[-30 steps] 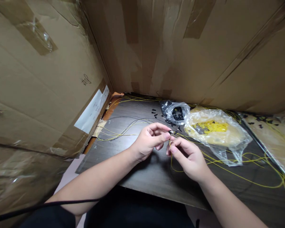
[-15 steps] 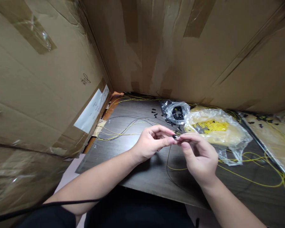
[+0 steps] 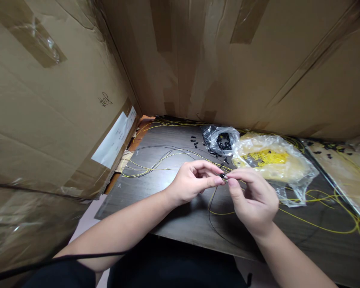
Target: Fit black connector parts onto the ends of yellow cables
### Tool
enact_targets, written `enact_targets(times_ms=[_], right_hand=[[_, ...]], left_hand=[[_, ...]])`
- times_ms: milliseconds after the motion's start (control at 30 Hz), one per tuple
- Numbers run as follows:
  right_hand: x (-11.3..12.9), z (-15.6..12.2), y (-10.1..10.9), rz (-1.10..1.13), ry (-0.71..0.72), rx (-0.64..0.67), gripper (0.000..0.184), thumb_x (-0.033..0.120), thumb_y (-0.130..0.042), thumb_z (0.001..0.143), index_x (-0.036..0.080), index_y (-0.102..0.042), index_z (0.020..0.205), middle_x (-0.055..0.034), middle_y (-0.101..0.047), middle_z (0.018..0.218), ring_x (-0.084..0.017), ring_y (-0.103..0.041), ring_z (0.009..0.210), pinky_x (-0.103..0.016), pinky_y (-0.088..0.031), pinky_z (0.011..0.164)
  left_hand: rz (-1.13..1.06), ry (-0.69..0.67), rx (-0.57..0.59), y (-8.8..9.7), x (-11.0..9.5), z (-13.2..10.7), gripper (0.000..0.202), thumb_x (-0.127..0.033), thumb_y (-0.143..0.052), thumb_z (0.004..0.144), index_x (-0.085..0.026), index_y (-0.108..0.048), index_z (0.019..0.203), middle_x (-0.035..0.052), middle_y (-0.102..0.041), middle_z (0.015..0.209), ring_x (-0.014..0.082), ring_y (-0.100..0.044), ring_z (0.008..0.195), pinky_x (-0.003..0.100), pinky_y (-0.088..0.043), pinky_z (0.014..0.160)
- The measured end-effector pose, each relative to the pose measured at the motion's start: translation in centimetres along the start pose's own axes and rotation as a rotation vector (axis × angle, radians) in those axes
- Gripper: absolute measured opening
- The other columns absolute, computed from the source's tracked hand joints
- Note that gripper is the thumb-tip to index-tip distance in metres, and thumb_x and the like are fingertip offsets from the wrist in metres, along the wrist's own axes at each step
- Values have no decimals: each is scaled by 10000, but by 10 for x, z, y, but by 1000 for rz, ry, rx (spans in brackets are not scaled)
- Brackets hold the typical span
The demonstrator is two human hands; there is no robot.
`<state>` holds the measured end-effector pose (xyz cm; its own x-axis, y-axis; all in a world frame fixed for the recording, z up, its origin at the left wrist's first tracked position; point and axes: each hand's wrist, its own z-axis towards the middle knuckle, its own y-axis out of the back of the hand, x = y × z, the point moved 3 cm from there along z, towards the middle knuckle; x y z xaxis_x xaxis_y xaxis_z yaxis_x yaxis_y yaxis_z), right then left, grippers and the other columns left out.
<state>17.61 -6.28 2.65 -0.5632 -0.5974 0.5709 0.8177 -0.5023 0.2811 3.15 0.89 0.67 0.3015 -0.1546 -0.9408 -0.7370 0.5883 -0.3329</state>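
I see my left hand (image 3: 189,185) and my right hand (image 3: 252,200) drawn together over the dark table (image 3: 174,224), fingertips meeting at one spot; between them sits a small black connector piece (image 3: 223,176), pinched from both sides, thumb and forefinger of each hand closed on it; whether the two halves are already seated I cannot tell, the piece is too small. Its long axis runs left to right, straight across from one set of fingertips to the other, so the hands oppose each other along that line; neither is nearer, both touch it. A thin dark cable (image 3: 211,216) hangs from the pinch point and loops down toward the table edge, beside a yellow fibre cable (image 3: 219,213) that curves off beneath my right hand; more yellow strands trail right across the table. Beyond the hands, well apart, lies a clear bag of black parts (image 3: 220,140); just beside it to the right is a larger bag with yellow parts (image 3: 270,160); a few loose black pieces (image 3: 194,141) are scattered left of the small bag. Cardboard walls (image 3: 63,100) close in at left and behind.
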Motion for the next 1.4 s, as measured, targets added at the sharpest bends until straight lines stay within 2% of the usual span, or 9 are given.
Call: enact_targets(times_ms=[167, 367, 700, 967, 1133, 1400], right_hand=[[1, 1, -1, -50, 38, 15, 208, 94, -689, 851, 221, -684, 1016, -55, -702, 897, -211, -661, 812, -376, -540, 718], [4, 2, 1, -72, 84, -4, 222, 30, -691, 833, 188, -672, 987, -47, -690, 863, -186, -653, 792, -353, -534, 715], [7, 4, 4, -246, 249, 12, 268, 2, -701, 820, 180, -650, 1014, -55, -701, 873, -181, -662, 798, -346, -556, 752], [10, 1, 6, -432, 379, 41, 295, 4, -738, 791, 149, -647, 1031, -74, -717, 873, -189, -663, 788, -340, -559, 760], [9, 3, 7, -331, 298, 56, 266, 11, -721, 816, 173, -654, 1016, -61, -718, 876, -184, -664, 801, -342, -556, 756], [8, 7, 6, -135, 155, 77, 255, 2, -722, 816, 172, -682, 1001, -54, -712, 870, -172, -662, 800, -342, -541, 744]], left_hand=[[-26, 10, -5, 1, 1, 1, 360, -346, -872, 690, -124, -729, 934, 23, -702, 687, 38, -471, 457, 163, -347, 408], [-101, 44, 47, -1, 2, 1, 332, -344, -852, 721, -118, -742, 938, 46, -730, 735, 31, -468, 440, 170, -318, 391], [-203, 102, 87, 0, 6, 3, 254, -320, -824, 765, -137, -748, 924, 47, -747, 758, 12, -457, 416, 164, -301, 396], [-83, 25, 26, 0, 3, 2, 255, -322, -826, 759, -127, -744, 902, 49, -735, 749, 40, -502, 474, 165, -348, 408], [75, -7, -11, 1, -2, 0, 291, -348, -839, 735, -116, -739, 881, 18, -676, 656, 45, -495, 475, 164, -387, 417], [92, -4, -14, 3, -3, 2, 340, -390, -852, 706, -117, -726, 865, 9, -659, 655, 47, -491, 474, 167, -416, 416]])
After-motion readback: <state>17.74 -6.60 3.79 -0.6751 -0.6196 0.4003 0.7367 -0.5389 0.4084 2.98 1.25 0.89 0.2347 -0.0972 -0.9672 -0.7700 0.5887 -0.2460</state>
